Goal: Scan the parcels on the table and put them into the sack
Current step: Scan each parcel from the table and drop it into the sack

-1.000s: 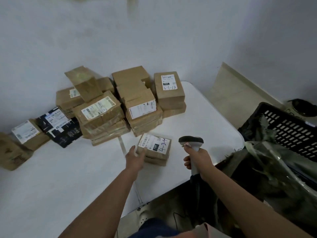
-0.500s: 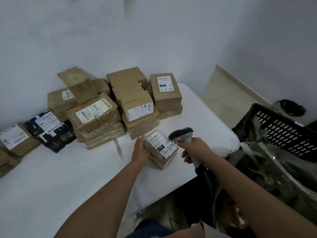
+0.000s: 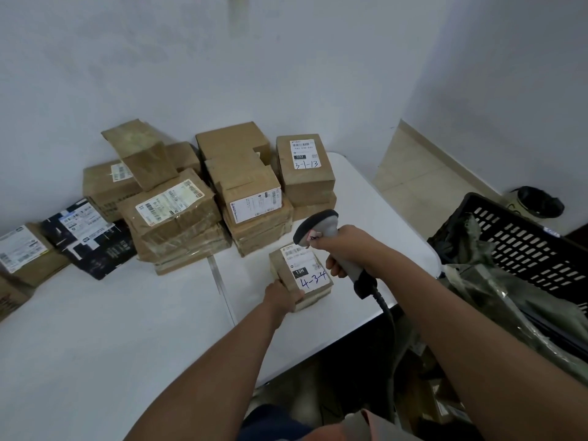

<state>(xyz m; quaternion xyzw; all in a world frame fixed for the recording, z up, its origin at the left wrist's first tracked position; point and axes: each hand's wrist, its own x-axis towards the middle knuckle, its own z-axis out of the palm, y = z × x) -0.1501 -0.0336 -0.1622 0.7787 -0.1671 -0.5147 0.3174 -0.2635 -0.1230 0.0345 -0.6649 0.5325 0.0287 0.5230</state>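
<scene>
**Scanner swings in over the parcel**

Closing in since a second ago, the scanner now hangs right over the top edge of the small parcel, where earlier it stood well to the right of it, and the parcel itself has been pulled nearer the front of the white bench.

From the left now: a brown box with a white label leans at the far left edge, and a black parcel lies tilted beside it. Next comes the big heap of brown cartons against the wall, several of them stacked, and a further stack just right of it. A carton marked 3-1-13 sits on top at the heap's right end.

Front and centre, the left hand grips the small parcel at its near left corner, fingers curled round the edge, the parcel resting on the bench, its label face up reading 4-3-4. The right hand is wrapped round the scanner's grey handle, head pointing left and down at that label, a black cable trailing from the handle's base.

Off the bench's right side, the greenish sack lies crumpled against a black slotted crate.
</scene>
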